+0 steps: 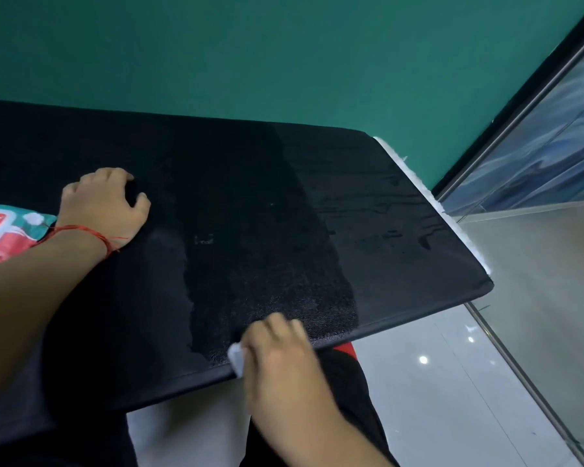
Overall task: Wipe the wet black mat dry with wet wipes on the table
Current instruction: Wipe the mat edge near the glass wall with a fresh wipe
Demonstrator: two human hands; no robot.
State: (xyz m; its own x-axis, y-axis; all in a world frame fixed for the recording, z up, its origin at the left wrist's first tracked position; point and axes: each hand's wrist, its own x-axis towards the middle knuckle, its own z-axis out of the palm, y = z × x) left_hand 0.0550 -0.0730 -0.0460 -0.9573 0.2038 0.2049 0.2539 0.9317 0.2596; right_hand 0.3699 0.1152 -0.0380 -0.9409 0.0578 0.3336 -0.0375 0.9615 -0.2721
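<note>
A large black mat [257,210] covers the table, with a darker band down its middle and shiny water streaks toward its right end. My right hand [277,352] is at the mat's near edge, blurred, closed over a white wet wipe [235,357] that peeks out at its left side. My left hand [105,200] rests on the mat at the left, fingers curled loosely with nothing in them; a red thread circles its wrist. A red and teal pack of wet wipes [4,234] lies at the far left, partly behind my left forearm.
The table's white edge [429,193] shows along the mat's right side. A teal wall [284,62] stands behind. To the right are a glass partition [536,146] and a glossy tiled floor [452,382]. My dark-clothed legs [351,399] are below the near edge.
</note>
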